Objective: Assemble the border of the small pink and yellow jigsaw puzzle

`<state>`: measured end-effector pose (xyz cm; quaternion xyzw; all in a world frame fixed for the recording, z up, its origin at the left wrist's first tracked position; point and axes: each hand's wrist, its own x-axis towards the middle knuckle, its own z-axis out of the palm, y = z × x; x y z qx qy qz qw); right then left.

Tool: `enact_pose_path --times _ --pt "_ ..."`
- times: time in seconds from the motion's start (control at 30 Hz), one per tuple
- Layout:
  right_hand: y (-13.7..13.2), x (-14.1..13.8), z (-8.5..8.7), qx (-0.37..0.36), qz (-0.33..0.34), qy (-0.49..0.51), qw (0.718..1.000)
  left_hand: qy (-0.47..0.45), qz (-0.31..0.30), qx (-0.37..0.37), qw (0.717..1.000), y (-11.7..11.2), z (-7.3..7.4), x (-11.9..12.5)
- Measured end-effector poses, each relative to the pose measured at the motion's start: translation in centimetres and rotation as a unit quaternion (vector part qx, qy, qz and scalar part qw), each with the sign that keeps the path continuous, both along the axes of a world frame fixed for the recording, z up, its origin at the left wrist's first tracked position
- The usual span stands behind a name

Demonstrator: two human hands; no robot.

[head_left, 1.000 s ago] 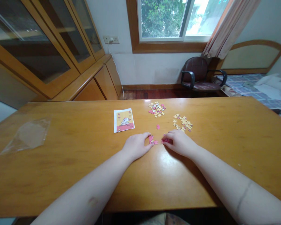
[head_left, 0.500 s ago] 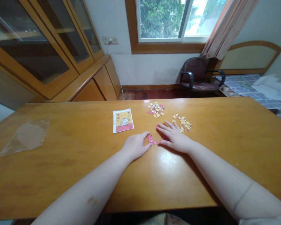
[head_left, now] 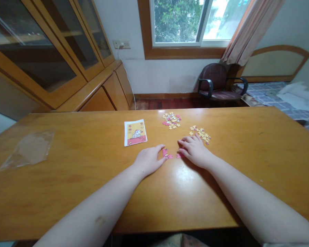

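Head view: left hand (head_left: 149, 159) has thumb and forefinger at the left pink pieces (head_left: 170, 156), mid-bench between near and far edges; can't tell if they pinch. Right hand (head_left: 195, 151) is low over the right pink pieces (head_left: 179, 155), partly covering them; can't tell if its fingers grasp any. Yellow pile (head_left: 203, 133) just beyond right hand. Mixed pile (head_left: 171, 120) near bench (head_left: 175, 202) far edge, card (head_left: 135, 133) left of it. Bag (head_left: 32, 147) toward left edge.
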<state>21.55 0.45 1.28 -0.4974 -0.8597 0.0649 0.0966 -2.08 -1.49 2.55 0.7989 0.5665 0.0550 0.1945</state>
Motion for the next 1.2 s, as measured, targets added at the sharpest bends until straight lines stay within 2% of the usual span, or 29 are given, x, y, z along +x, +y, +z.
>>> enact_pose_path --times 0.2,0.33,0.9,1.2 --pt "1.0 0.6 -0.9 0.017 -0.087 0.022 0.996 -0.005 0.0 -0.004 1.0 0.0 0.0 0.0" --pt "1.7 0.9 -1.4 0.015 -0.12 0.055 0.991 -0.005 -0.004 0.001 1.0 0.0 -0.1 0.0" --pt "1.5 0.9 -0.2 -0.079 -0.152 0.022 0.985 -0.006 0.0 0.001 1.0 0.0 -0.1 -0.1" --pt "1.1 0.9 0.1 -0.071 -0.151 0.007 0.986 -0.009 0.0 -0.004 1.0 0.0 0.0 -0.1"
